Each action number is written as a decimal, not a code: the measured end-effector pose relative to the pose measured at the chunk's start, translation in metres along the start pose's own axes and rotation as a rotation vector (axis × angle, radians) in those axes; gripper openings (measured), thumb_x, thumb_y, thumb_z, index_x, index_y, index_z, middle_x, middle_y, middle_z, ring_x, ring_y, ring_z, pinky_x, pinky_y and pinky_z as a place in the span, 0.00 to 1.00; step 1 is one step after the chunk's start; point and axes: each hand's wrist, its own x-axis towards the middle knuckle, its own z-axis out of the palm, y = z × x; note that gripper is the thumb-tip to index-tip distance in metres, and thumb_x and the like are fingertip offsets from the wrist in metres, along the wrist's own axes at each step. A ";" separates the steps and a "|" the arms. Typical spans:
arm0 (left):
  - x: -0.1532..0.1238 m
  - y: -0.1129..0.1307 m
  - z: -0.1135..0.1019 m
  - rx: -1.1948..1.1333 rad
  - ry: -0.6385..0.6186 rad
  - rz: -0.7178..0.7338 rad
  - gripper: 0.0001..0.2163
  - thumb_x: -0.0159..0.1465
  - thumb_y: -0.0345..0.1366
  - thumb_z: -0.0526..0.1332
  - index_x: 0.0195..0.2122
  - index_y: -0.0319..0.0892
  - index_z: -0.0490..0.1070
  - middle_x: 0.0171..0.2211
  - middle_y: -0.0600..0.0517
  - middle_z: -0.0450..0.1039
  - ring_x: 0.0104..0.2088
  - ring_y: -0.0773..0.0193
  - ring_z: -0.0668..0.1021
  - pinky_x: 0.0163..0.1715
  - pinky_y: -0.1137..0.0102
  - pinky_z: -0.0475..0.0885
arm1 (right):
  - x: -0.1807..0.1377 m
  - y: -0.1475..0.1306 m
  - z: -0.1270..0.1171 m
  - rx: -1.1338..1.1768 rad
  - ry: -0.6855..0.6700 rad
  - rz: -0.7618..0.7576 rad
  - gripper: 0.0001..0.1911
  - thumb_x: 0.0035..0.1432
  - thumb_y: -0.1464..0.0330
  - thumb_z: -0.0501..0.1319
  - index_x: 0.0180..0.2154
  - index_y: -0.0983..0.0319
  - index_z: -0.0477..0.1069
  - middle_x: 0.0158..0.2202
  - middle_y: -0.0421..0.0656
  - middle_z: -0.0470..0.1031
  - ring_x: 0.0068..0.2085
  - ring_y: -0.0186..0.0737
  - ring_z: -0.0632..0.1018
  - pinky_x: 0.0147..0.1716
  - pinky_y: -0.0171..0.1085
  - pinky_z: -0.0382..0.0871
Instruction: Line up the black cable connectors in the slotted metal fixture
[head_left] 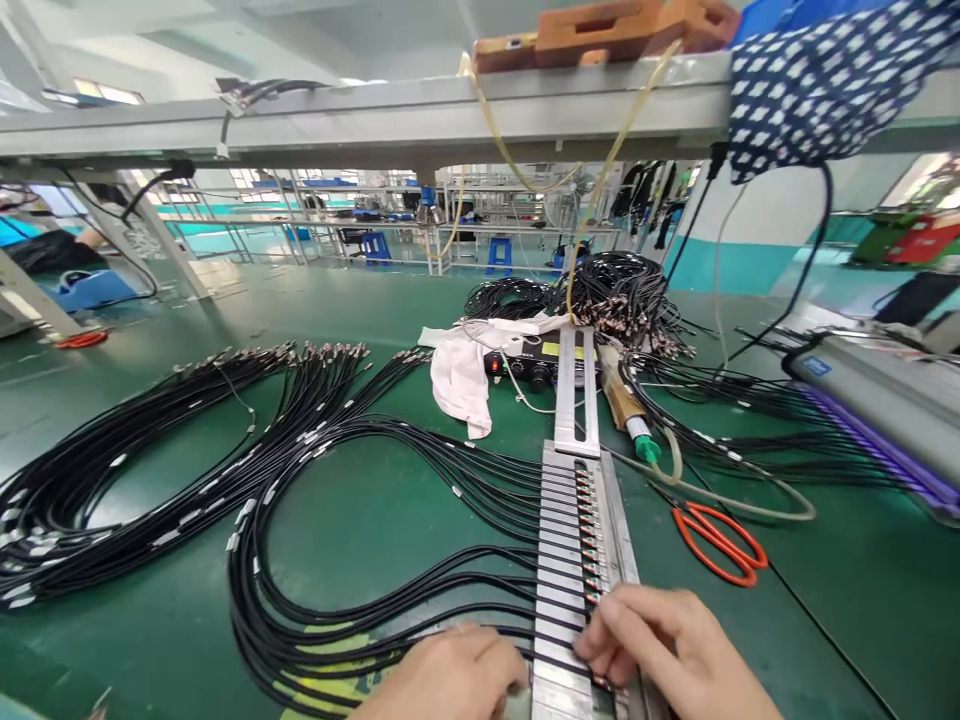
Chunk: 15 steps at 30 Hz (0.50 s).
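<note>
Both hands worked at the near end of a metal cable fixture (574, 540) on a green bench (390, 330).

At nine o'clock lay looped black cables (150, 470); at six o'clock the left hand (450, 675) pressed its curled fingers on the cables entering the fixture; just beside it the right hand (667, 640) pinched, fingertips together, at the fixture's slotted edge; orange scissors (720, 545) lay at four o'clock; a soldering iron (626, 405) rested toward one o'clock.
</note>
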 end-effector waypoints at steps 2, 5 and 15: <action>0.003 -0.003 0.001 -0.147 -0.045 -0.049 0.09 0.56 0.22 0.67 0.33 0.42 0.74 0.29 0.57 0.71 0.28 0.68 0.72 0.28 0.79 0.66 | 0.002 0.000 -0.002 0.232 0.005 0.105 0.27 0.65 0.48 0.55 0.29 0.63 0.75 0.28 0.46 0.80 0.27 0.37 0.80 0.28 0.31 0.73; 0.003 -0.002 -0.008 -0.389 -0.011 -0.076 0.10 0.52 0.18 0.63 0.29 0.40 0.73 0.31 0.57 0.69 0.28 0.72 0.72 0.26 0.82 0.64 | 0.004 -0.001 -0.002 0.370 0.040 0.148 0.25 0.63 0.48 0.59 0.30 0.64 0.74 0.27 0.46 0.80 0.26 0.35 0.78 0.27 0.30 0.72; 0.002 0.013 -0.028 -0.407 0.184 -0.057 0.09 0.55 0.20 0.58 0.32 0.40 0.73 0.32 0.56 0.69 0.31 0.70 0.72 0.31 0.79 0.63 | 0.014 -0.004 -0.006 0.368 0.183 0.192 0.33 0.50 0.39 0.62 0.26 0.65 0.73 0.20 0.48 0.77 0.19 0.34 0.73 0.20 0.31 0.67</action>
